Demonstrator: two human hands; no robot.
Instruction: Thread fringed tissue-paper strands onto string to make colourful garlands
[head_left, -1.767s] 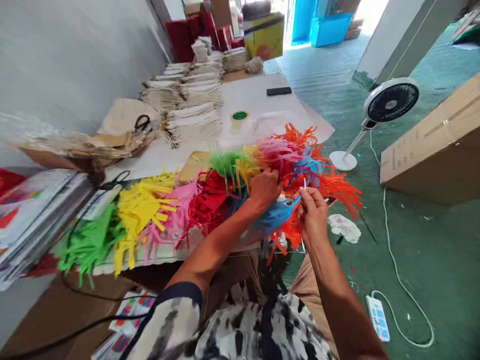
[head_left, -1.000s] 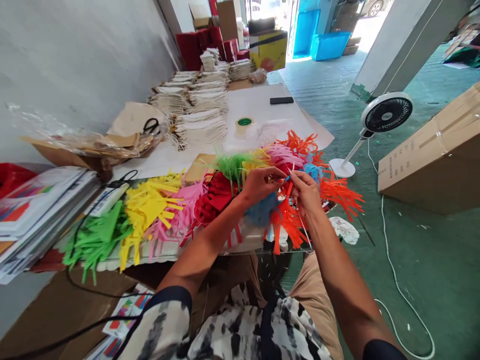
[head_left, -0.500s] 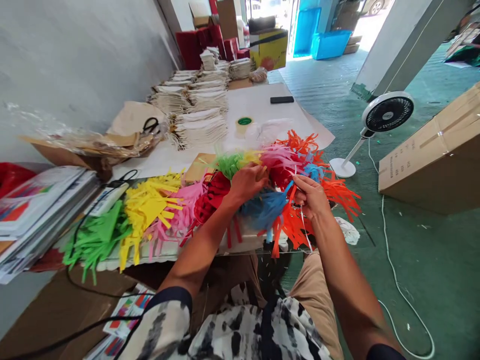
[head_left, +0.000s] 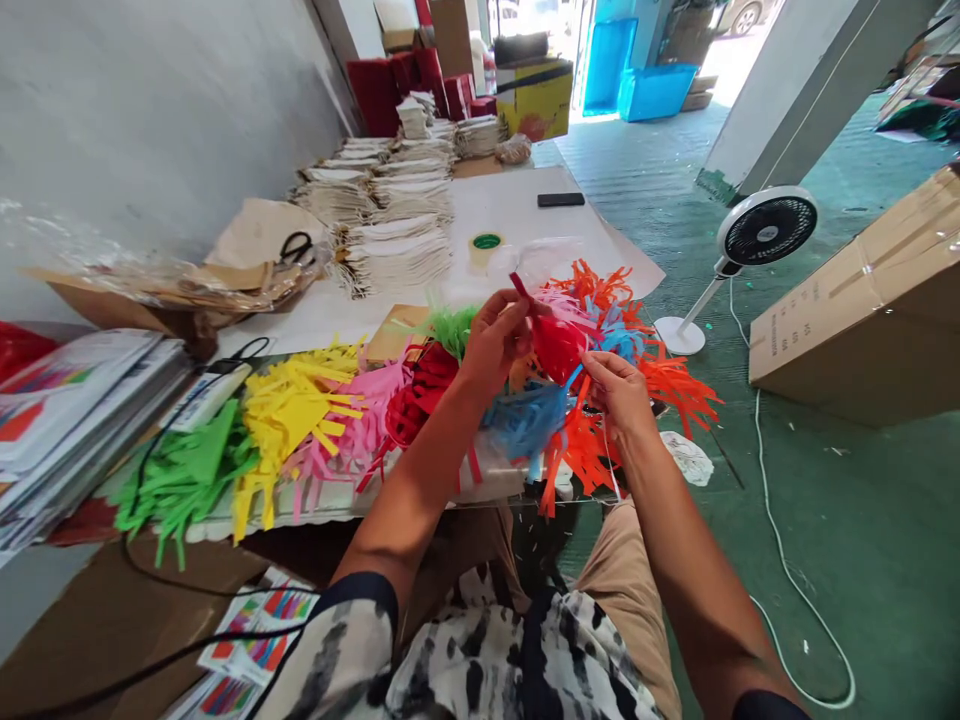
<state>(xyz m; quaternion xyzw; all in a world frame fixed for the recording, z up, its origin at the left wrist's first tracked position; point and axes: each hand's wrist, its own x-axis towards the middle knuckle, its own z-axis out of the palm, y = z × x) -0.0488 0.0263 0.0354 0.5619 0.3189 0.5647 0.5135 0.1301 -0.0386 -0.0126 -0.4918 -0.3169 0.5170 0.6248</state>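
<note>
My left hand (head_left: 493, 345) is raised over the table and pinches a red fringed paper piece (head_left: 556, 345) by its top. My right hand (head_left: 613, 392) is closed just to its right, fingertips pinching a thin blue strip (head_left: 574, 377) at the red piece's lower edge. Under both hands lie blue fringed paper (head_left: 525, 418) and orange fringed paper (head_left: 581, 450). A row of fringed paper bunches runs along the table: green (head_left: 184, 475), yellow (head_left: 292, 415), pink (head_left: 364, 420) and red (head_left: 420, 395).
Stacks of beige bags (head_left: 397, 215), a tape roll (head_left: 486, 243), scissors (head_left: 298, 245) and a phone (head_left: 560, 199) lie farther along the table. A white fan (head_left: 763, 232) and a cardboard box (head_left: 862, 310) stand on the green floor to the right. A paper stack (head_left: 67, 410) sits at left.
My left hand has lifted a red fringed piece up out of the pile. My right hand has shifted slightly toward it, still pinching near the blue strip.
</note>
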